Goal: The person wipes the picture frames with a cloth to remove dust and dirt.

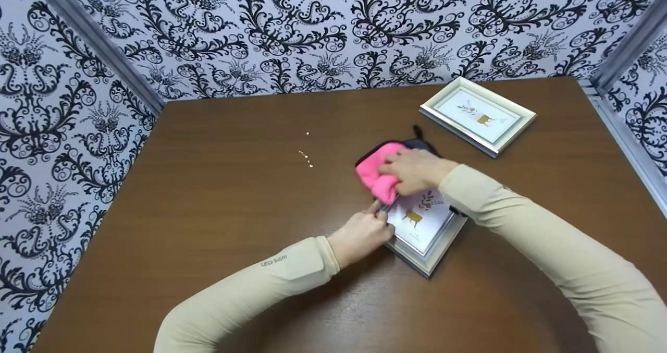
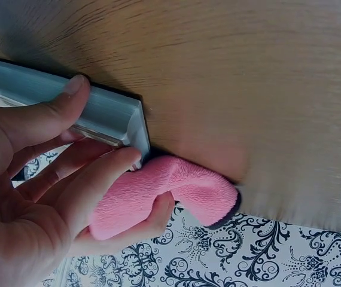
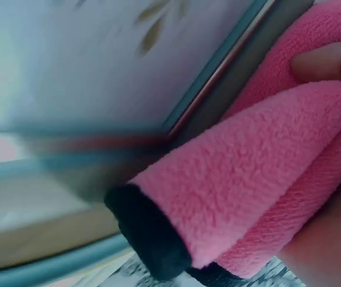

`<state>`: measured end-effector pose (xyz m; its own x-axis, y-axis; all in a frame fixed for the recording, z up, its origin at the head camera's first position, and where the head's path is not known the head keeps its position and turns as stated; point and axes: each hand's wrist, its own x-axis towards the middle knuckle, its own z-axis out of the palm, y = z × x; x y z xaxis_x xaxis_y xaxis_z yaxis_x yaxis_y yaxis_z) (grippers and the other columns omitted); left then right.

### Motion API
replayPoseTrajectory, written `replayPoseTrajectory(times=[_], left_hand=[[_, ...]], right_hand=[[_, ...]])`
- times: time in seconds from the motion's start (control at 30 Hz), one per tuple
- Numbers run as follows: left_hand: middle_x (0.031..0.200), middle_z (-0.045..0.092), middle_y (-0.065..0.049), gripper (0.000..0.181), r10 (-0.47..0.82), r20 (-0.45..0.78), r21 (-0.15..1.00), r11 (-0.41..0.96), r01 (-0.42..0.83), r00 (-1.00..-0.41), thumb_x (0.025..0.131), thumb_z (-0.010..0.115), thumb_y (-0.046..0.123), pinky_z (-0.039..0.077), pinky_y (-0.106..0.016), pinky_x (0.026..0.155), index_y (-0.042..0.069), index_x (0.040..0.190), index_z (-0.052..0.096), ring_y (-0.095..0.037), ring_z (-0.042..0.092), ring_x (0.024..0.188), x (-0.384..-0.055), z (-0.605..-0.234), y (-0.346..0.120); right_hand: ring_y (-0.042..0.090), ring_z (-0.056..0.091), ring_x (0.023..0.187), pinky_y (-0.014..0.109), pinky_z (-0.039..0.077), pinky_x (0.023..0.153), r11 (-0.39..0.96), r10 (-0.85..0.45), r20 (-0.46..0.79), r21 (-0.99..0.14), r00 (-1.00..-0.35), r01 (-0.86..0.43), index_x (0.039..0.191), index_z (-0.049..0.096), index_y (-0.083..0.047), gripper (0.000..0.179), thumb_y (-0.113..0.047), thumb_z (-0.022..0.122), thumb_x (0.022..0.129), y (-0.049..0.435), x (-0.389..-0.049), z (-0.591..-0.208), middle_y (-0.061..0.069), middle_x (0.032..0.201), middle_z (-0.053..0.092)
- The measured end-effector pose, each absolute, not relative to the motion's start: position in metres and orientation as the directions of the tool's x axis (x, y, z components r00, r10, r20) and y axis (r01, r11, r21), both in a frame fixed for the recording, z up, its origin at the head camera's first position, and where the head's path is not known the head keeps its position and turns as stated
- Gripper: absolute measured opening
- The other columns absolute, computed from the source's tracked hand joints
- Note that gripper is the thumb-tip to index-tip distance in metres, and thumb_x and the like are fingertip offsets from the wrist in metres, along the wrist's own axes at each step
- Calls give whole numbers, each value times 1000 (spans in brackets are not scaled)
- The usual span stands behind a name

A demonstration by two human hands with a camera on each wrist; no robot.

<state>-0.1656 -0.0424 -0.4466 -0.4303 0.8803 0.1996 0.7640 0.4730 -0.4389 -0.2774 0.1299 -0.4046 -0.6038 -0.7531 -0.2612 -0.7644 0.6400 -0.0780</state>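
Note:
A light-rimmed picture frame (image 1: pixel 437 256) with a plant-and-pot print lies at an angle on the table. My left hand (image 1: pixel 362 235) holds its left edge, with the thumb (image 2: pixel 75 98) on the outer side of the frame (image 2: pixel 113 113) and other fingers over the rim. My right hand (image 1: pixel 417 170) grips a fluffy pink cloth (image 1: pixel 383 160) with dark edging against the frame's far corner. In the right wrist view the folded cloth (image 3: pixel 236 173) covers part of the frame's border (image 3: pixel 194 134). The cloth's dark side shows behind my right hand.
A second, similar picture frame (image 1: pixel 478 116) lies flat at the back right of the brown table (image 1: pixel 219 186). Several tiny pale specks (image 1: pixel 306 156) are left of the cloth. Patterned wall panels (image 1: pixel 312 35) stand behind and at both sides.

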Motion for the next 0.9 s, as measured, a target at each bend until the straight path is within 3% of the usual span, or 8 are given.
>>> replayPoseTrajectory(times=[0.1,0.2,0.3,0.6,0.77,0.9], left_hand=[[76,61,-1,10,883,205,-455,468,757,-422,81,68,8,52,-24,56,18,81,71,-14,60,67,-165,-447,-43],[76,61,-1,10,880,211,-445,474,760,-426,82,68,8,52,-25,57,18,81,71,-15,61,67,-165,-448,-43],[75,60,-1,10,872,210,-419,490,765,-443,82,69,8,53,-24,55,18,79,70,-14,61,68,-165,-448,-43],[74,60,-1,12,870,181,-388,492,780,-459,85,67,7,53,-25,55,17,82,71,-13,61,64,-166,-445,-40],[74,61,-2,11,864,172,-379,501,778,-473,86,68,8,53,-26,54,17,83,72,-14,61,67,-165,-444,-40],[74,61,-2,9,856,170,-364,515,776,-488,84,69,8,53,-26,53,16,82,72,-14,62,69,-163,-444,-41]], right_hand=[[38,45,122,60,38,97,611,-777,-277,-118,-565,-783,131,56,-11,48,-21,59,84,123,-269,-403,15,130,53],[37,42,127,61,34,100,620,-774,-285,-160,-565,-768,133,55,-11,49,-18,58,84,125,-270,-402,15,134,51],[39,38,131,62,31,102,649,-755,-277,-181,-595,-739,135,54,-9,52,-17,58,83,136,-280,-403,18,139,48],[42,41,128,60,37,98,767,-641,-221,-200,-735,-609,134,54,-6,51,-14,57,83,184,-313,-409,23,137,45],[41,43,126,61,39,96,781,-623,-200,-217,-756,-586,136,52,-5,52,-11,60,85,182,-304,-411,22,137,46],[40,39,131,60,34,102,769,-639,-169,-183,-751,-613,139,49,-4,56,-9,62,85,173,-283,-414,20,143,44]])
